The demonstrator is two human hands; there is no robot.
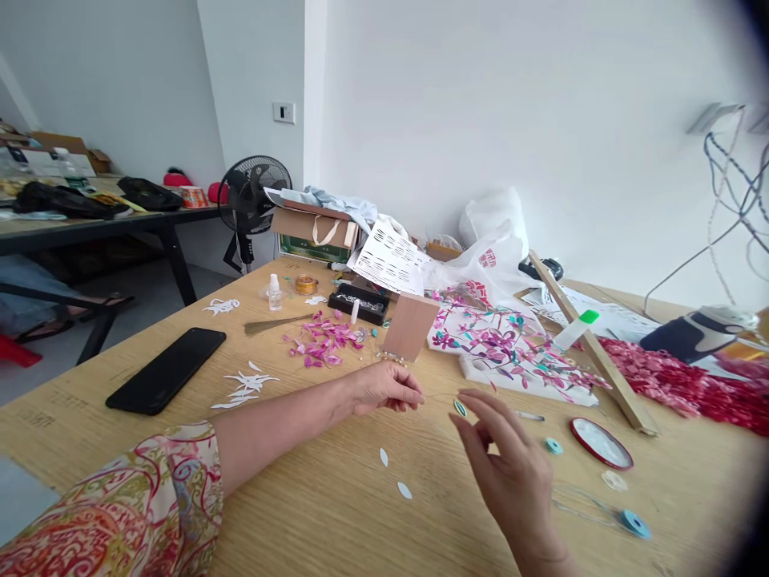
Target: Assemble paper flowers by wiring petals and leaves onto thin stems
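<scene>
My left hand (384,389) rests on the wooden table (336,513), its fingers pinched on a thin wire that runs to the right. At the wire's far end sits a small green leaf-shaped piece (460,407). My right hand (505,465) hovers just right of that piece, fingers loosely spread and holding nothing. Two white petal cut-outs (393,473) lie on the table below the hands. A pile of pink petals (324,343) lies behind my left hand, beside a small wooden block (410,326).
A black phone (167,369) and white paper cut-outs (246,383) lie at left. A white board with pink flower branches (510,353), a red-rimmed lid (601,442), teal spools (634,523), a wooden stick (592,344) and red petals (678,385) are at right. A fan (252,196) and boxes stand behind.
</scene>
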